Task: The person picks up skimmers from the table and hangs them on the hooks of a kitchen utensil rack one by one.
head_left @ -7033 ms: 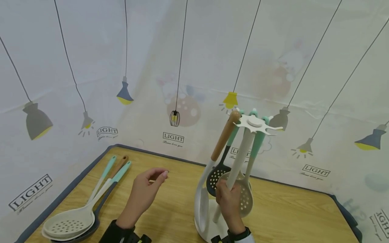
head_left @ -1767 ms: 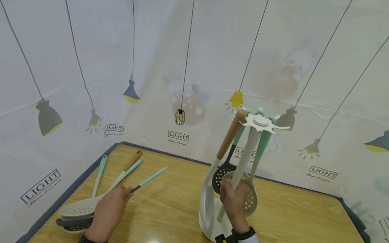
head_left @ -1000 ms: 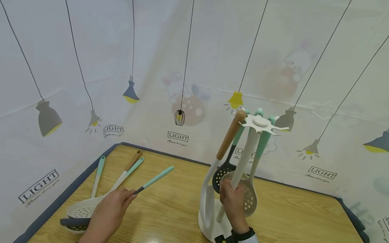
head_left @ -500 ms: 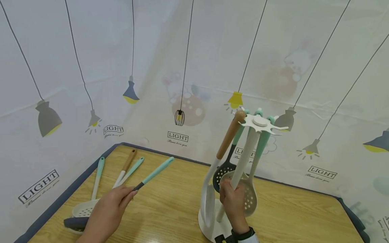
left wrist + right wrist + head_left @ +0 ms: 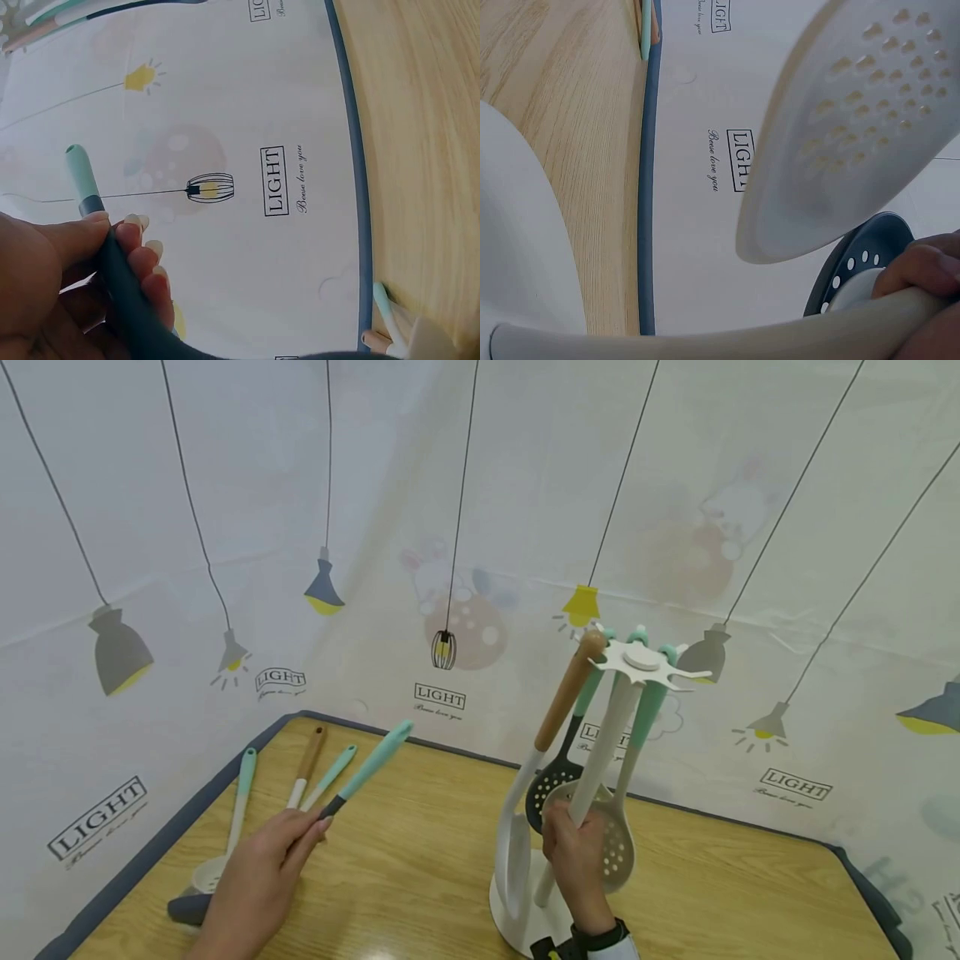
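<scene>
In the head view my left hand (image 5: 255, 877) grips a dark blue cooking utensil with a mint handle (image 5: 375, 764), its handle pointing up and away. The utensil's dark head shows only partly beyond the hand, so its kind is unclear. The left wrist view shows thumb and fingers around its dark shaft (image 5: 124, 285). My right hand (image 5: 576, 864) grips the pale post (image 5: 600, 752) of a utensil stand. From its white hook top (image 5: 641, 662) hang a brown-handled pale utensil (image 5: 564, 702), a dark skimmer (image 5: 551, 789) and a beige slotted spoon (image 5: 618, 852).
At the left of the wooden table (image 5: 420, 860) lie a mint-handled utensil (image 5: 242, 793), a brown-handled one (image 5: 309, 760) and another mint-handled one (image 5: 333, 772). Their heads are largely behind my left hand. A printed cloth (image 5: 360, 652) stands around the table.
My left hand was free earlier, then took the dark blue utensil from the pile. Now it tilts the handle more upright. The remaining utensils have shifted; my right hand stays on the post.
</scene>
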A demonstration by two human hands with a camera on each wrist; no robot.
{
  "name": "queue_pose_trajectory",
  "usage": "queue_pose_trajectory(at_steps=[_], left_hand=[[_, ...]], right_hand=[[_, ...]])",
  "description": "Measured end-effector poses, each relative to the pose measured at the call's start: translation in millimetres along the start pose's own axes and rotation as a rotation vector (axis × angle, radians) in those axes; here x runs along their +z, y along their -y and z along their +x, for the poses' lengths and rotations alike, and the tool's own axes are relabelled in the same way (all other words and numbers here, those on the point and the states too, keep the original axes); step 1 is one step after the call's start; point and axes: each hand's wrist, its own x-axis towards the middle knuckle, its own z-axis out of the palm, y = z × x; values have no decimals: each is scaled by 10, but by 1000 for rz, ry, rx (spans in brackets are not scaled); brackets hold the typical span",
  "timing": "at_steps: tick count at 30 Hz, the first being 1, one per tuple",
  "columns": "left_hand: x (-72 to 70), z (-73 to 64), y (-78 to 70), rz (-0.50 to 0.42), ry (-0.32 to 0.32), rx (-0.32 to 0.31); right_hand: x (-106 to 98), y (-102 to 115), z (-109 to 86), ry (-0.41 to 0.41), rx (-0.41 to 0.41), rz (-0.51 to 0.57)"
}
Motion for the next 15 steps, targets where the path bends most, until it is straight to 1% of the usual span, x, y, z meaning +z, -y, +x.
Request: queue_pose_trajectory(at_steps=[3,5,10,15], left_hand=[[-9,-12,-7,-15,-49,34],[-21,-19,-24,-33,-59,40],[-55,-24,-96,-86,-100,73],[-68,-31,-178,-144,-171,122]], right_hand=[[-2,3,0,2,-3,9],[-3,2,-1,2,-3,14],[-2,4,2,-1,-1,13],[0,9,1,-3,8,4]])
